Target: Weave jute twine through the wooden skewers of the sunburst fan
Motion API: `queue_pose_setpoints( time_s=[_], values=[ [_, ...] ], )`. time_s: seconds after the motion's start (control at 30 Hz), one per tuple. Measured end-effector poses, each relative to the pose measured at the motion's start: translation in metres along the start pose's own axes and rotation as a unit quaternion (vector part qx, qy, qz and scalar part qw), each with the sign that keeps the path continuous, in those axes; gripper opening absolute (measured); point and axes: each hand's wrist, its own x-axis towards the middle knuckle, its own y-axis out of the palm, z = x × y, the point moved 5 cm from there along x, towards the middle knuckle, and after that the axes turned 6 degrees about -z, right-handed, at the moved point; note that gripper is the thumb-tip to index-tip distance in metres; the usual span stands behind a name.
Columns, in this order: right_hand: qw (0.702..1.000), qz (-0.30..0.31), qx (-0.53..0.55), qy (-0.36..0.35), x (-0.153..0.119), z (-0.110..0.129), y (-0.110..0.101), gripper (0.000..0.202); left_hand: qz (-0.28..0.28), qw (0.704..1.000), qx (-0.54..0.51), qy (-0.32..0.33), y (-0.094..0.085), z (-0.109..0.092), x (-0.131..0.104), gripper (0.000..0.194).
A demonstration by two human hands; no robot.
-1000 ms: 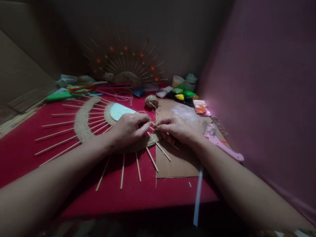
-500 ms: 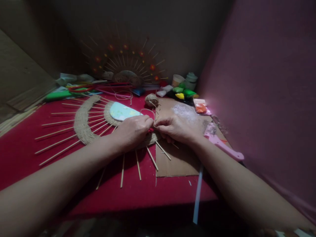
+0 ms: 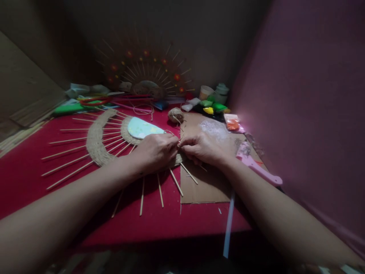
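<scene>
Head view: both bare hands meet near the centre of the frame, fingertips close together over the lower right end of a fan-shaped stick frame. Left hand: back turned upward, fingers curled in, thumb and forefinger closed on twine, a small loop of which shows just above the knuckles. Right hand: thumb and forefinger pinched together on the same twine; exact contact point hidden between the fingertips. The stick frame spreads from left of centre to the middle; its sticks radiate left and downward through a wide woven band, partly covered by the left forearm. At its hub, a pale blue half-disc is edged by a narrow woven band. Twine ball sits above the hands, at the upper left corner of a cardboard sheet. Sheet lies on a red cloth, partly under the lower right sticks. Right of centre: pink-handled tool. Upper centre, in dimness: a second fan-shaped piece with red and yellow flowers. Coloured packets lie to its right, below a cup.
</scene>
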Motion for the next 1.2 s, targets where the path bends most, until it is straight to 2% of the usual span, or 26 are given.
queue_pose_setpoints(
  time_s=[0.2,0.33,0.47,0.63,0.8,1.03,1.2],
  values=[
    [1.0,0.007,0.021,0.001,0.001,-0.003,0.001,0.022,-0.024,0.994,-0.063,-0.09,-0.006,0.018,0.001,0.022],
    [1.0,0.008,0.025,0.011,0.001,-0.001,0.0,0.023,-0.031,0.988,-0.088,-0.12,-0.009,0.029,0.0,0.022],
    [1.0,0.007,0.023,0.012,0.0,0.001,0.0,0.024,-0.022,0.989,-0.117,-0.085,-0.006,0.025,-0.002,0.022],
    [0.999,-0.004,0.014,0.032,-0.002,0.0,0.0,0.03,0.008,0.997,-0.069,-0.025,0.002,0.015,-0.006,0.024],
    [1.0,-0.008,0.003,0.022,-0.002,0.0,-0.001,0.029,0.046,0.997,-0.049,-0.024,0.001,0.01,-0.006,0.015],
    [1.0,-0.006,0.008,0.018,-0.003,0.002,-0.002,0.028,0.038,0.997,-0.067,-0.007,0.002,0.005,-0.008,0.017],
    [1.0,-0.002,0.011,0.013,-0.001,0.001,-0.001,0.024,0.048,0.999,0.019,-0.004,0.0,0.003,-0.006,0.018]
  ],
)
